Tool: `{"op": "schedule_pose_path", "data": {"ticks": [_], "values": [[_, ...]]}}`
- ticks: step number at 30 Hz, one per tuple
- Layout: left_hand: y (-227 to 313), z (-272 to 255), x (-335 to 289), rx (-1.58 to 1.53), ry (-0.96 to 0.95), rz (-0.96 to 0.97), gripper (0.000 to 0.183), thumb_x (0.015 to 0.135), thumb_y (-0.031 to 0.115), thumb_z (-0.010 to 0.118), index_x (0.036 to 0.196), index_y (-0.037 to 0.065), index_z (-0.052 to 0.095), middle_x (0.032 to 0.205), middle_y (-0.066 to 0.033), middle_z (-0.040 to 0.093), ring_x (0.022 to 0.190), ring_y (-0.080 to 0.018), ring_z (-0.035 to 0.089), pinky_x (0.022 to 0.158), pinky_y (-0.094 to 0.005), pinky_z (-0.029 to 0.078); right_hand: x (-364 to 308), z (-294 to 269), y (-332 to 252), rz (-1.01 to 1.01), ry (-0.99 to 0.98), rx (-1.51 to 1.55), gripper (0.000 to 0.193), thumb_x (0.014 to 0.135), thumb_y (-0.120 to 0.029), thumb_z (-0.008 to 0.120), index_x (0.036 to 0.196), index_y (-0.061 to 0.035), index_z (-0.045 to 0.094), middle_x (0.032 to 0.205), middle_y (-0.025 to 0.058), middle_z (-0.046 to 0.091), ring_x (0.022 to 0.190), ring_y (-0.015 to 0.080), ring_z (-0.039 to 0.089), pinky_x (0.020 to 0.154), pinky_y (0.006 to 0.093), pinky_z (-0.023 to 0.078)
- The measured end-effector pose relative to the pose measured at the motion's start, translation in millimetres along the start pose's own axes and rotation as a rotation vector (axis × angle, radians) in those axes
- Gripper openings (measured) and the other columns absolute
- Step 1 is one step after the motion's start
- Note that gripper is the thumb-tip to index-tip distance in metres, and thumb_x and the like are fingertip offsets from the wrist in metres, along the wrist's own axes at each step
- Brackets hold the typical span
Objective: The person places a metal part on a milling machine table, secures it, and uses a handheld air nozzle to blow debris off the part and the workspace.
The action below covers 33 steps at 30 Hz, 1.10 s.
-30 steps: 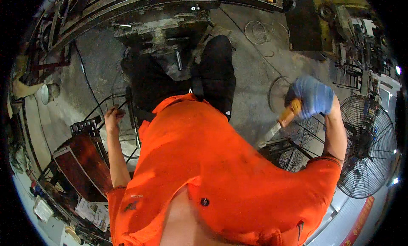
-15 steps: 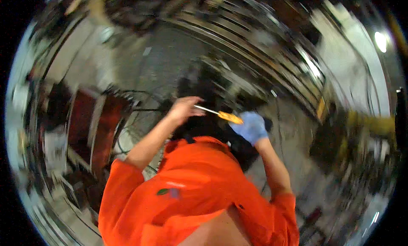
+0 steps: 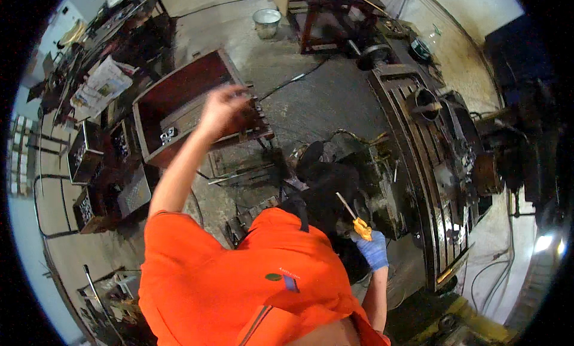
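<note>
The left hand (image 3: pixel 227 110) is bare and stretched out over the right end of a big red-brown box (image 3: pixel 185 80). It is blurry, so I cannot tell how wide its fingers are or if it has hold of anything. A few small metal bits (image 3: pixel 168 135) lie in the box, in the corner near the left arm and well apart from that hand.

The right hand (image 3: pixel 372 249) wears a blue glove. Its fingers are curled around the yellow-handled tool (image 3: pixel 362 229), and the thin metal end sticks up and to the left, in front of the dark trousers (image 3: pixel 326 193).

The step looks like a reach at the box. Picking something up there would need loose left fingers that dip, then pinch, with the tool held out of the way.
</note>
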State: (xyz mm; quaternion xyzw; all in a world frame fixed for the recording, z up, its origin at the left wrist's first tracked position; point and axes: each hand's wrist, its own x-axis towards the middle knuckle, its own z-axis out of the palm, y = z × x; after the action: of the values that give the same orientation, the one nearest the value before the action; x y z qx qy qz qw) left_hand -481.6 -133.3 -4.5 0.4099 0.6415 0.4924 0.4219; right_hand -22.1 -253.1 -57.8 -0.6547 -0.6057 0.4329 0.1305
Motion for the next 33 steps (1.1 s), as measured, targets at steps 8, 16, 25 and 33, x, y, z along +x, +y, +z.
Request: {"op": "schedule_pose_path", "data": {"ticks": [8,16,25,33], "values": [[-141.1,-226.4,28.6,1.124,0.192,-0.249,0.047,0.068,0.02,0.065,0.112,0.005,0.056,0.108,-0.0162,0.059,0.102,-0.0293,0.056,0.086,-0.0382,0.045,0.7,4.2,-13.0,0.131,-0.052,0.034,0.023,0.071,-0.014,0.073,0.087,0.0013,0.065,0.085,0.0054,0.067,0.074,0.0107,0.061,0.065,0.0264,0.047],[-151.5,-207.1,38.0,1.472,-0.021,-0.522,0.035,0.073,0.026,0.061,0.104,0.01,0.058,0.11,-0.0118,0.059,0.103,-0.0293,0.056,0.082,-0.0398,0.047,-5.6,2.5,-9.3,0.047,-0.014,-0.104,0.025,0.071,-0.019,0.072,0.085,0.0002,0.064,0.076,0.007,0.066,0.066,0.0122,0.06,0.06,0.028,0.046],[-138.7,-202.6,41.5,1.344,0.195,-0.397,0.035,0.064,0.02,0.068,0.096,0.008,0.061,0.102,-0.0134,0.061,0.097,-0.0293,0.058,0.079,-0.0383,0.048,-13.3,4.7,9.4,0.023,0.025,0.017,0.025,0.07,-0.02,0.072,0.083,-0.0007,0.064,0.075,0.0063,0.066,0.066,0.0125,0.06,0.059,0.0291,0.045],[4.2,-83.3,57.2,0.139,0.018,0.031,0.011,0.076,0.011,0.062,0.075,0.0,0.059,0.067,-0.0048,0.059,0.054,-0.0129,0.052,0.052,-0.0267,0.042,-17.7,-24.3,-57.5,-0.213,0.016,-0.077,0.048,0.069,-0.034,0.07,0.106,-0.0058,0.059,0.092,0.0161,0.063,0.083,0.0287,0.062,0.071,0.0333,0.048]]}}
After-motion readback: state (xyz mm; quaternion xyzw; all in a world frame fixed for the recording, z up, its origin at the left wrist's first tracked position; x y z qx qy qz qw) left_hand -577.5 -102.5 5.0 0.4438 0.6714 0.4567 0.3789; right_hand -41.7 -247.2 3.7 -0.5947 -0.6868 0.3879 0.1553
